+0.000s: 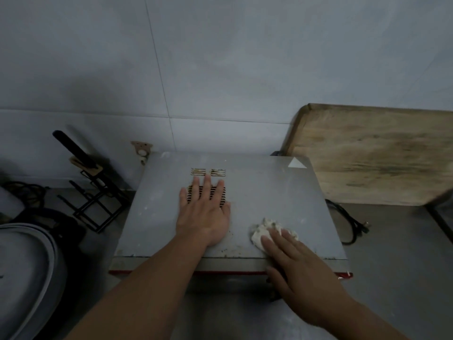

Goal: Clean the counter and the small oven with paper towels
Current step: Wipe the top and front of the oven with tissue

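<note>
While resting flat on top of the small oven (257, 192), left hand (204, 212) spread open, palm down, fingers across the dark vent slots (206, 197), grasping nothing. Right hand (294, 263) pressed on a crumpled wad of paper towel (263, 231) near the oven's front right edge, fingers laid flat over the wad rather than clenched round it. Specks and smears scattered over the grey lid, more along the front edge. Behind the oven on the right, a worn wooden board (380, 155) leaning against the tiled wall (220, 57). Black cord (348, 222) lying on the table (397, 253) just beside the oven. On the left, a black wire rack (90, 200) and a grey lidded pot (27, 266).
</note>
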The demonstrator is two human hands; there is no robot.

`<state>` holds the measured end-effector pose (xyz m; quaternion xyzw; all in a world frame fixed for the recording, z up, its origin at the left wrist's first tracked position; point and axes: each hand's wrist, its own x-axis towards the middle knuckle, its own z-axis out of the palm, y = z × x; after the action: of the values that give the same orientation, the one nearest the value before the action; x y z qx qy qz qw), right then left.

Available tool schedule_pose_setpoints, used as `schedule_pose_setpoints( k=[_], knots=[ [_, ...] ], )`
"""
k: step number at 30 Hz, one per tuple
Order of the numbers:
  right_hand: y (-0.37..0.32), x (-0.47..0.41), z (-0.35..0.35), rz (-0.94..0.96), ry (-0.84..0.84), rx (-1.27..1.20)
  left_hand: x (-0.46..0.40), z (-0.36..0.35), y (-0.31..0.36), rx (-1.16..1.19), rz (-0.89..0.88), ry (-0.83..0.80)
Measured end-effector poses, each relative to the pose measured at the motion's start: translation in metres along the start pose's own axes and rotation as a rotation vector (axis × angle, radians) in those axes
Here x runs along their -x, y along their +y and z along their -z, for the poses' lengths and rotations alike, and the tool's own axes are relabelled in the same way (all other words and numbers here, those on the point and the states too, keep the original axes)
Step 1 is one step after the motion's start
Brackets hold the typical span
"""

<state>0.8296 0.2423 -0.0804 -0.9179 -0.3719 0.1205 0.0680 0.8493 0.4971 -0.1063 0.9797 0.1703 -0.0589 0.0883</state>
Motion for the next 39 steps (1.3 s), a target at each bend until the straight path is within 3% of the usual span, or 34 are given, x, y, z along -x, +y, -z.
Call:
schedule_pose_setpoints(
  k=[5, 13, 17, 23, 29, 33, 39],
  knots=[
    [0.023, -0.079, 0.019, 0.049, 0.043, 0.059, -0.002, 0.000, 0.001, 0.004, 0.001, 0.004],
    [0.042, -0.247, 0.050, -0.175, 0.011, 0.024, -0.002, -0.006, -0.002, 0.029, -0.015, 0.051],
    [0.033, -0.225, 0.041, -0.168, 0.063, 0.012, -0.002, -0.005, -0.001, 0.024, -0.012, 0.046],
    [0.004, -0.098, 0.016, -0.018, 0.065, 0.035, -0.004, -0.002, 0.001, 0.016, -0.005, 0.046],
    [-0.009, -0.012, -0.017, 0.005, 0.044, 0.088, 0.000, 0.000, 0.001, 0.012, -0.006, 0.035],
    [0.000, -0.030, -0.001, 0.037, -0.005, 0.041, 0.000, 0.000, 0.001, 0.011, -0.002, 0.037],
    [0.044, -0.160, 0.030, -0.052, 0.070, 0.056, -0.001, -0.001, 0.000, 0.020, 0.006, 0.044]
  ],
)
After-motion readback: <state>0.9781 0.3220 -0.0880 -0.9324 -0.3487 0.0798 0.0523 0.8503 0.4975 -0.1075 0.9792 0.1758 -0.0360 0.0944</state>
